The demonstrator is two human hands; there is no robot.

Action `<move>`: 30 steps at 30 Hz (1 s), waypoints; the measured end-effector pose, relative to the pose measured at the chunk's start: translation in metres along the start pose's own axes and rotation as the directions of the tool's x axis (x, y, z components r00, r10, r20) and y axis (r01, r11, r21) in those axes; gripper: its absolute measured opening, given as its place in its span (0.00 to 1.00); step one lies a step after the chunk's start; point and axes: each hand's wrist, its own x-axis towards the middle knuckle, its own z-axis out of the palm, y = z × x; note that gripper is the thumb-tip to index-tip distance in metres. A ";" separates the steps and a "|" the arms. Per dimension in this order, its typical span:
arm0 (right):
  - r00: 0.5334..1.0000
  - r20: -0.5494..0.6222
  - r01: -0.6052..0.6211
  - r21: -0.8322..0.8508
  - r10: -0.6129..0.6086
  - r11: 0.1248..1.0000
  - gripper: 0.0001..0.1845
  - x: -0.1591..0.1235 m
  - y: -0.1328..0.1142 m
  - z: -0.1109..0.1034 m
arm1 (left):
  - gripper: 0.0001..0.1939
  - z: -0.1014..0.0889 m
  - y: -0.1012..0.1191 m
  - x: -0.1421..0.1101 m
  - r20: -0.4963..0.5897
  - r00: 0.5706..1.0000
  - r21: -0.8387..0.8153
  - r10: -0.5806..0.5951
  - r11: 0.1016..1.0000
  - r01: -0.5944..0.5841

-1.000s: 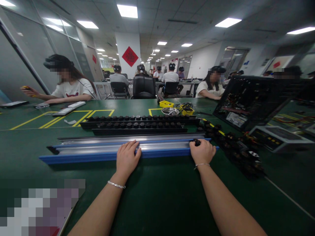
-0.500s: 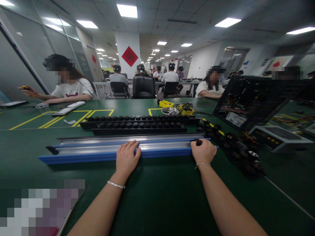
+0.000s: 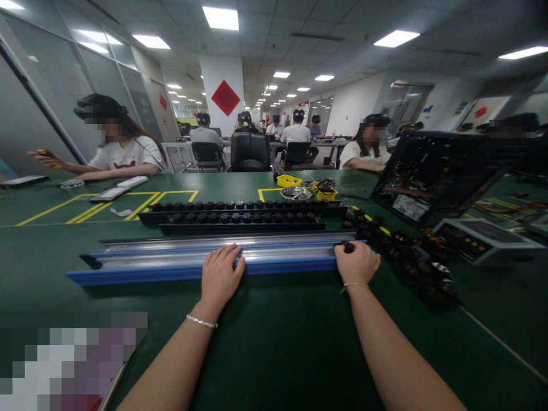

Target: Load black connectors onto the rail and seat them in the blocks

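A long rail with blue edges and a clear, shiny channel (image 3: 149,277) lies crosswise on the green table in front of me. My left hand (image 3: 220,275) rests over its middle, fingers stretched across the channel and thumb near the front edge. At the rail's right end, my right hand (image 3: 358,264) is closed around a small black roller-like piece (image 3: 347,246), its fingers curled in the channel. Part of that piece is hidden by the hand. Inside the channel's left end sits a dark block (image 3: 92,261).
Behind the rail stand black strips with rows of rollers (image 3: 240,217). Loose black roller pieces (image 3: 411,257) are piled at the right, beside a power supply (image 3: 488,241) and an open computer case (image 3: 432,177). A metal bowl (image 3: 295,194) and yellow bins (image 3: 289,181) lie farther back. People sit beyond.
My right hand has shifted slightly to the right along the rail with the black piece. My left hand stays in the same place.
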 end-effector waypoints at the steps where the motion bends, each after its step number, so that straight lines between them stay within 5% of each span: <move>1: 1.000 -0.003 0.000 0.003 0.000 1.000 0.12 0.000 0.000 0.000 | 0.19 0.000 0.000 0.000 -0.001 1.000 0.000 0.000 1.000 0.000; 30: 1.000 -0.023 0.007 0.014 -0.007 1.000 0.11 0.012 0.014 -0.001 | 0.18 0.001 -0.001 0.000 -0.027 1.000 -0.024 0.009 1.000 -0.010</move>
